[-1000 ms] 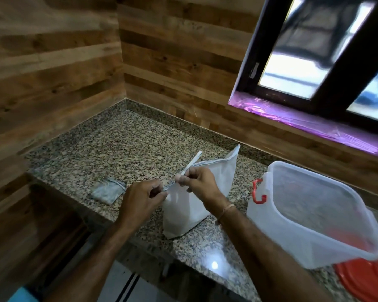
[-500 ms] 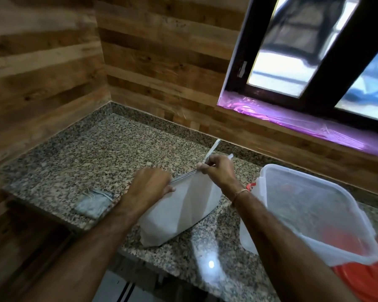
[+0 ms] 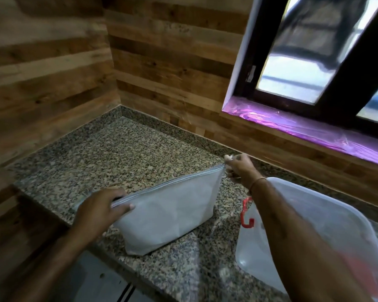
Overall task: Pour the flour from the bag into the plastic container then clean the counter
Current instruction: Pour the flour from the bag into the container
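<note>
We see a white bag (image 3: 168, 214) standing on the speckled stone counter (image 3: 129, 153), near its front edge, with its top edge drawn out in a straight line between two hands. The left hand (image 3: 98, 212) grips the nearer end of that edge, fingers curled over the top and thumb (image 3: 127, 208) pressed on the front face. The right hand (image 3: 238, 166) pinches the far corner of the edge, stretched away toward the wall; its fingertips are blurred. We cannot tell whether the bag's mouth is open or sealed.

Just to the right of the bag sits a clear plastic container (image 3: 327, 216) with no lid on it, a red latch (image 3: 247, 214) on the side facing the bag. The right forearm crosses over its near corner. Wood-patterned walls (image 3: 162, 62) meet in the corner behind the counter, and a dark-framed window (image 3: 314, 62) with a purple-lit sill (image 3: 303, 127) sits above the container.
</note>
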A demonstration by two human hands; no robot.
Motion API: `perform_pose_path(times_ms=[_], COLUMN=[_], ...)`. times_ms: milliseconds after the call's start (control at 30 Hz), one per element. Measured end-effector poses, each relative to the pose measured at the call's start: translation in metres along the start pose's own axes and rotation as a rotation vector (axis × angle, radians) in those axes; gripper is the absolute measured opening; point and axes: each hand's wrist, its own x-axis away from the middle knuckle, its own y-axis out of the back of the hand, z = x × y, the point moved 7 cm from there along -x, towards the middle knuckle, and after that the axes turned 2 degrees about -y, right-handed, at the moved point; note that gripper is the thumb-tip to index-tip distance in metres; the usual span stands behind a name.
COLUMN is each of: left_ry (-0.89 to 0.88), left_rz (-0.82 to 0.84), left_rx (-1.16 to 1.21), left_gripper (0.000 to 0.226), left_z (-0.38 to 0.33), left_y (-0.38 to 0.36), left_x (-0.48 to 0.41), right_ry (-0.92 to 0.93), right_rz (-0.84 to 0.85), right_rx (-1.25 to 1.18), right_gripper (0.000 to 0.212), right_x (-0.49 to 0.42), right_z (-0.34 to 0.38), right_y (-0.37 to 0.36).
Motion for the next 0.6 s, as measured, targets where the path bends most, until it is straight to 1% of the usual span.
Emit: perform_pose_path(times_ms=[67, 133, 167, 200, 233, 267, 333, 367, 400, 433, 500, 533, 600], left_ry=[0.160, 0.223, 0.267, 0.317, 0.377, 0.443, 0.519, 0.532, 0.551, 0.577, 0.609, 0.594, 0.529], left_rz=[-0.030, -0.078, -0.110, -0.138, -0.187, -0.228, -0.279, -0.285, -0.308, -0.377, -0.551, -0.587, -0.513], left_rx=[0.247, 0.375, 0.436, 0.497, 0.555, 0.597, 0.622, 0.611, 0.616, 0.645, 0.688, 0.657, 0.550], left_gripper=[0.039, 0.049, 0.047, 0.036, 0.021, 0.008, 0.016, 0.021, 0.026, 0.030, 0.033, 0.032, 0.028], left_z=[0.023, 0.033, 0.036, 0.036, 0.037, 0.038, 0.038, 0.039, 0.039, 0.044, 0.056, 0.060, 0.060], left_y=[0.004, 0.001, 0.000, -0.003, -0.005, -0.007, -0.015, -0.019, -0.017, -0.008, 0.025, 0.045, 0.068], left_x=[0.024, 0.043, 0.050, 0.054, 0.059, 0.063, 0.070, 0.070, 0.071, 0.073, 0.073, 0.071, 0.067], right_ry=[-0.084, -0.136, -0.137, -0.143, -0.156, -0.164, -0.143, -0.109, -0.065, -0.023, 0.021, 0.026, 0.003], right_rz=[0.255, 0.427, 0.475, 0.494, 0.501, 0.509, 0.515, 0.490, 0.451, 0.419, 0.360, 0.336, 0.331], right_rx=[-0.031, -0.030, -0.004, 0.016, 0.037, 0.058, 0.127, 0.146, 0.144, 0.134, 0.088, 0.061, 0.032], right_gripper=[0.028, 0.035, 0.042, 0.048, 0.053, 0.050, 0.024, 0.021, 0.025, 0.028, 0.030, 0.030, 0.028], right_x=[0.008, 0.009, 0.006, 0.003, 0.000, 0.000, 0.000, -0.004, -0.007, -0.010, -0.010, -0.010, -0.007], right_z=[-0.008, -0.016, -0.019, -0.022, -0.025, -0.026, -0.023, -0.021, -0.017, -0.014, -0.012, -0.012, -0.013], right_y=[-0.015, -0.022, -0.022, -0.022, -0.022, -0.024, -0.030, -0.030, -0.031, -0.033, -0.032, -0.033, -0.036])
